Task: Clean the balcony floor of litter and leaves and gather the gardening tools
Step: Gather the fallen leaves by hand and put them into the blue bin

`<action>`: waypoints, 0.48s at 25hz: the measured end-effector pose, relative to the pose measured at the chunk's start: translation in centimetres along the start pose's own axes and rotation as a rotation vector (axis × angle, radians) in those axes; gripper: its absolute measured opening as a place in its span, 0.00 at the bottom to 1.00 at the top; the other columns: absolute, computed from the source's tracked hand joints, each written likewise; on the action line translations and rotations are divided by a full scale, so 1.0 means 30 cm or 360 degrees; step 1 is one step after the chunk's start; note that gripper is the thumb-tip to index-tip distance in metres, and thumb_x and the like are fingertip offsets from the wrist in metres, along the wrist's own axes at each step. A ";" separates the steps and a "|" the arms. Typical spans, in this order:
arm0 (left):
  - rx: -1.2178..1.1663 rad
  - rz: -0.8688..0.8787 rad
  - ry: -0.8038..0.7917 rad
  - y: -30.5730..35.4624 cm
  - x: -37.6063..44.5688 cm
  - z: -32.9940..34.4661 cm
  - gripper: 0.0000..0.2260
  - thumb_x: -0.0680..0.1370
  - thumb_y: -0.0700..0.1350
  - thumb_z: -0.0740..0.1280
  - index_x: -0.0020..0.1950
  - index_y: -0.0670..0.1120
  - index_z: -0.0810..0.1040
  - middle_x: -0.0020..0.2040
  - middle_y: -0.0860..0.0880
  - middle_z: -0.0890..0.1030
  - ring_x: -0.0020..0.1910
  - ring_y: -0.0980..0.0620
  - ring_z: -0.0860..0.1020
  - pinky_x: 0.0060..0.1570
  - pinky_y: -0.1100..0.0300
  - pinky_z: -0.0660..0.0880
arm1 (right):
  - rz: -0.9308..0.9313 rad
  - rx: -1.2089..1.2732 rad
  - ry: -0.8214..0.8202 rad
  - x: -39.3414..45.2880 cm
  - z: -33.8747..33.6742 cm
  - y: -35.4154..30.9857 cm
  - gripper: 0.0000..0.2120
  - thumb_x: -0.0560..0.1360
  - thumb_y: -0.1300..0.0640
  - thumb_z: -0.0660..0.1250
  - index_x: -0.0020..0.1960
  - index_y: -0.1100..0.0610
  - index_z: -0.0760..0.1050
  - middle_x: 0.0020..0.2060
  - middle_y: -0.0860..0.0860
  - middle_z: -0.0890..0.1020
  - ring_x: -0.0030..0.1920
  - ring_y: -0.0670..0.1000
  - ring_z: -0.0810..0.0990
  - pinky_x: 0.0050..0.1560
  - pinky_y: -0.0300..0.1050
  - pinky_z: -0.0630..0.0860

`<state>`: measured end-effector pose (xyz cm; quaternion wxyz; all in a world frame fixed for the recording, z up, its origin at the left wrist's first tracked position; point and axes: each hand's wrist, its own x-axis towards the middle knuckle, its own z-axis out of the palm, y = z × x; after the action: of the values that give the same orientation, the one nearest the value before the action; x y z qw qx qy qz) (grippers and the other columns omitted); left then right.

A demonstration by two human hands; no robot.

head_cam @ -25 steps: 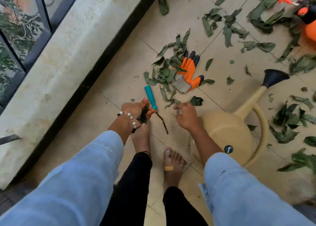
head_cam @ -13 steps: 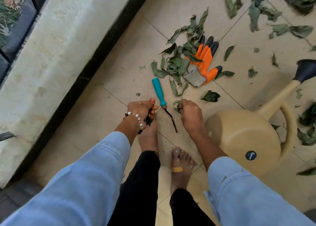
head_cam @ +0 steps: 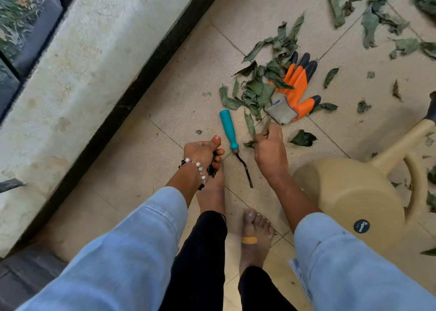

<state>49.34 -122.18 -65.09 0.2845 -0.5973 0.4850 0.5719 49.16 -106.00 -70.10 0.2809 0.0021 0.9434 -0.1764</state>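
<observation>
Two handfuls of leaves were in my grasp as I crouched barefoot on the balcony floor (head_cam: 188,79). My left hand (head_cam: 203,151) was clenched around a dark wad of leaves, thumb up, with a beaded bracelet (head_cam: 197,167) at the wrist. My right hand (head_cam: 270,148) had its fingers curled round a few leaves at the near edge of the leaf pile (head_cam: 257,86), which partly covered an orange gardening glove (head_cam: 298,86). Between my hands lay a teal-handled weeder (head_cam: 228,129), its thin dark prong pointing back toward my feet.

Several risks stood out. That prong lay just beside my bare left foot (head_cam: 211,193), and a careless shift of weight could have jabbed a toe. With both fists already full, reaching for more leaves could have let the earlier ones spill back onto the tiles. Raking blindly through the pile could also have dragged the glove along, or scraped my knuckles on the weeder. A tan watering can (head_cam: 354,193) sat close to my right forearm, and a backward swing of the elbow might have knocked it; whether it held water I could not tell. More leaves (head_cam: 377,16) lay scattered well beyond my reach, so most of the cleaning remained, and no tool had yet been gathered.
</observation>
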 end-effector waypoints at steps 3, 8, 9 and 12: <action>-0.0021 0.0022 0.0020 0.017 -0.012 0.012 0.10 0.77 0.45 0.70 0.43 0.38 0.80 0.27 0.46 0.78 0.22 0.53 0.70 0.20 0.66 0.67 | -0.0391 -0.0400 0.0033 0.019 -0.020 -0.028 0.08 0.72 0.67 0.66 0.51 0.65 0.79 0.65 0.61 0.69 0.63 0.62 0.68 0.52 0.54 0.75; -0.0004 0.0135 0.0000 0.048 -0.011 0.018 0.11 0.78 0.46 0.68 0.50 0.39 0.81 0.33 0.45 0.78 0.22 0.55 0.71 0.22 0.65 0.69 | -0.0151 -0.0234 -0.0036 0.089 -0.021 -0.030 0.13 0.76 0.67 0.61 0.58 0.63 0.77 0.53 0.59 0.79 0.55 0.57 0.76 0.52 0.47 0.73; 0.0015 0.0164 0.0015 0.048 -0.021 0.019 0.11 0.79 0.47 0.67 0.51 0.39 0.81 0.33 0.44 0.78 0.22 0.55 0.72 0.22 0.65 0.70 | 0.0015 0.0073 0.0022 0.069 -0.037 -0.047 0.10 0.75 0.65 0.65 0.55 0.61 0.79 0.49 0.57 0.82 0.51 0.55 0.79 0.50 0.45 0.74; 0.0073 0.0183 0.0064 0.033 -0.049 0.020 0.14 0.80 0.53 0.64 0.51 0.43 0.81 0.37 0.43 0.79 0.26 0.53 0.75 0.28 0.62 0.76 | 0.0370 0.1310 0.0009 -0.028 -0.108 -0.120 0.12 0.69 0.64 0.74 0.51 0.57 0.80 0.35 0.51 0.83 0.37 0.46 0.82 0.43 0.35 0.77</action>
<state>48.39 -121.62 -63.59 0.2549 -0.5732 0.5371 0.5640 47.79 -108.22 -65.93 0.2721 0.2210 0.7885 -0.5054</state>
